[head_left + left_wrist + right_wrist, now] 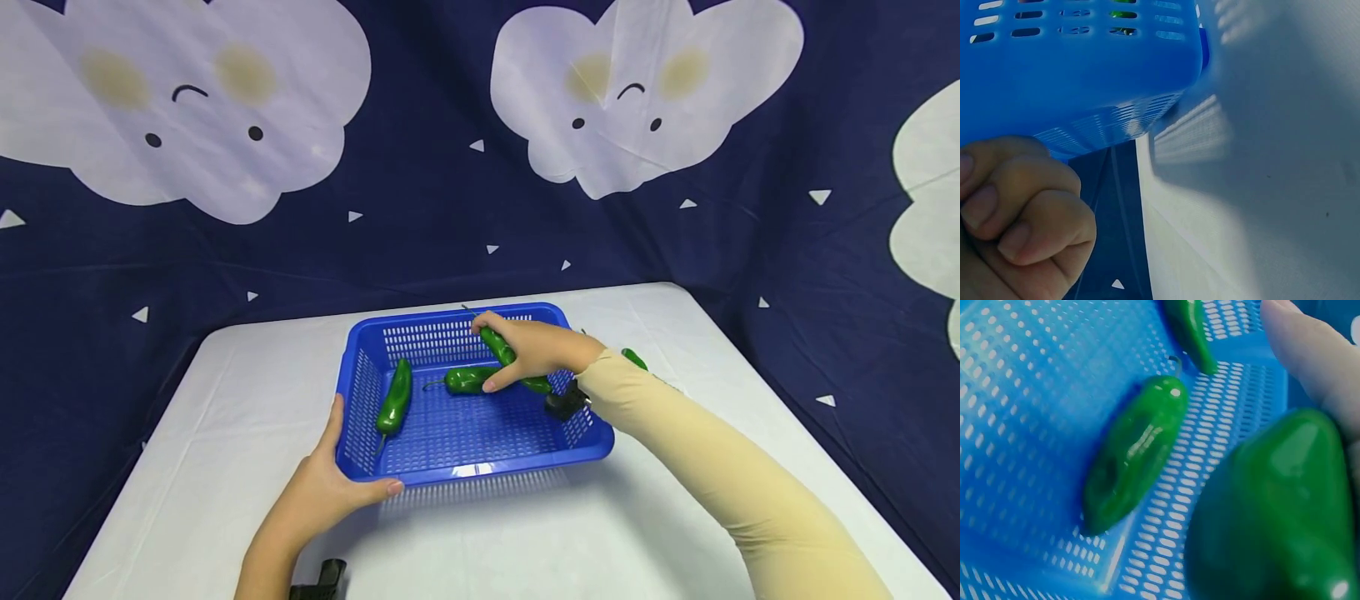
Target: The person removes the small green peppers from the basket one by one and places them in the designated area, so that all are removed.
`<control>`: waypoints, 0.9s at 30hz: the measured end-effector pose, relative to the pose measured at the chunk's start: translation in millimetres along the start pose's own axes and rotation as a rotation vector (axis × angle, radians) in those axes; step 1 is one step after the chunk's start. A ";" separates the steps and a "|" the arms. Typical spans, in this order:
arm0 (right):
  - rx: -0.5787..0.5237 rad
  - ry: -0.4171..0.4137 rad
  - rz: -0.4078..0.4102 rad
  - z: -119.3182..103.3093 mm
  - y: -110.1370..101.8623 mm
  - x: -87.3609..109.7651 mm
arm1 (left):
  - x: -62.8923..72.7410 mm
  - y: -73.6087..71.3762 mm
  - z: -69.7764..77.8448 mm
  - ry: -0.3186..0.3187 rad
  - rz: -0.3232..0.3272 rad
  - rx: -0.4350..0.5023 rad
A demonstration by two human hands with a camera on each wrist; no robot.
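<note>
A blue plastic basket [487, 472] with slotted walls is at the middle of the white table. My left hand [311, 492] grips its near left corner, thumb along the front rim; curled fingers [1047, 231] show beside its wall in the left wrist view. Over the right half of the basket, my right hand [536, 346] holds a green pepper [497, 343], large and close in the right wrist view. Inside lie a green pepper [395, 402] along the left and another [467, 380] near the middle, partly hidden by my right thumb.
Right of the basket, another green pepper [633, 358] lies on the white tablecloth [247, 400], partly hidden by my sleeve. A dark blue curtain [420, 250] with cloud prints hangs behind the table. Black wrist devices [564, 403] show on both arms.
</note>
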State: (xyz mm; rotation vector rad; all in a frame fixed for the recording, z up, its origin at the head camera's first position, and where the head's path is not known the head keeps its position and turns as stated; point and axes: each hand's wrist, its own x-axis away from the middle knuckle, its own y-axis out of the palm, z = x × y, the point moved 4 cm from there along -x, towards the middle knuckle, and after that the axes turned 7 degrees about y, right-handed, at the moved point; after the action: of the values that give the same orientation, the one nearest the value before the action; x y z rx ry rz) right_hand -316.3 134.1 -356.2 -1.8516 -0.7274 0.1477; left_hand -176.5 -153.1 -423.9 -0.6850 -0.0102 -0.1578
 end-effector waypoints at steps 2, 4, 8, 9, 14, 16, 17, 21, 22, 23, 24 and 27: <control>-0.019 0.004 0.019 2.4 -6.5 3.9 | 0.1 0.0 -0.2 0.003 0.001 -0.001; -0.040 0.013 0.028 5.5 -12.2 8.4 | 0.1 0.3 -0.4 0.001 0.001 -0.004; -0.076 0.037 0.049 14.7 -23.9 19.5 | 0.2 0.5 -0.9 -0.004 -0.001 -0.002; -0.083 0.047 0.058 18.3 -26.7 22.7 | 0.3 0.5 -0.9 -0.005 -0.002 0.000; -0.114 0.111 0.094 38.4 -41.1 39.8 | 1.0 -0.5 -0.3 -0.008 -0.002 -0.003; -0.112 0.130 0.109 47.7 -46.4 46.2 | 1.4 -0.7 -0.1 -0.013 -0.005 -0.004; -0.112 0.138 0.115 52.4 -48.6 49.5 | 1.6 -0.7 -0.1 -0.016 -0.007 -0.003; -0.099 0.174 0.149 72.5 -55.9 60.4 | 1.9 -0.4 0.1 -0.010 -0.009 0.006; -0.102 0.185 0.154 77.4 -56.8 62.9 | 1.9 -0.4 0.2 -0.007 -0.008 0.006; -0.101 0.195 0.159 82.1 -57.6 65.1 | 1.9 -0.3 0.3 -0.004 -0.007 0.006; -0.101 0.207 0.164 87.0 -57.8 67.1 | 1.8 -0.2 0.5 0.000 -0.006 0.008; -0.094 0.245 0.177 101.8 -54.0 73.6 | 1.6 -0.1 0.9 0.001 -0.006 -0.001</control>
State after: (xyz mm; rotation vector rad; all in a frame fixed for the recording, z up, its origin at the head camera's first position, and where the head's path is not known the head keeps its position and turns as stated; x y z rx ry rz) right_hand -322.9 268.6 -332.3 -1.9808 -0.4075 -0.0005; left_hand -174.9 -152.8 -423.0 -0.6858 -0.0110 -0.1640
